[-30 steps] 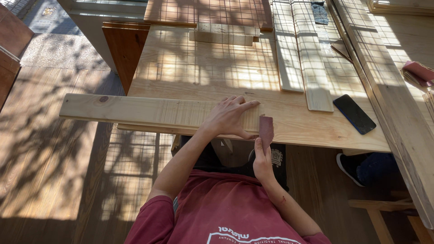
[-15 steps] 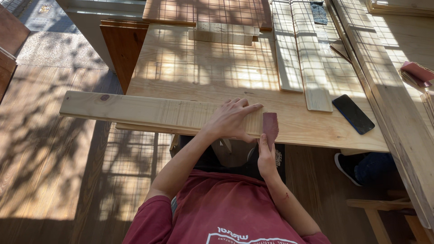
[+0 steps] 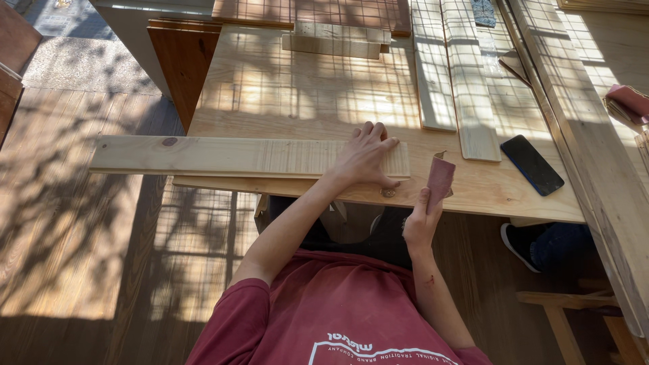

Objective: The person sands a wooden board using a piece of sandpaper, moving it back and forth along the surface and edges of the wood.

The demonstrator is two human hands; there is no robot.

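Sanding at a sunlit desk (image 3: 297,101)

Left hand (image 3: 365,157) spread flat on a pale plank (image 3: 223,155) across the desk's near edge; right hand (image 3: 420,226) pinches reddish sandpaper (image 3: 440,178) beside the plank's end, black phone (image 3: 532,164) nearby.

A pale wooden bench (image 3: 304,94), its top a broad sheet striped with grid shadow, carries everything, and a long light plank (image 3: 223,157) lies across its near edge, its left end jutting well past the bench over the deck floor (image 3: 74,223). Right of that plank's end, two narrow slats (image 3: 449,74) lie side by side running away from the near edge, and a dark phone (image 3: 531,164) lies flat just right of them. Beyond the plank, at the bench's far edge, sit two short stacked boards (image 3: 336,39).
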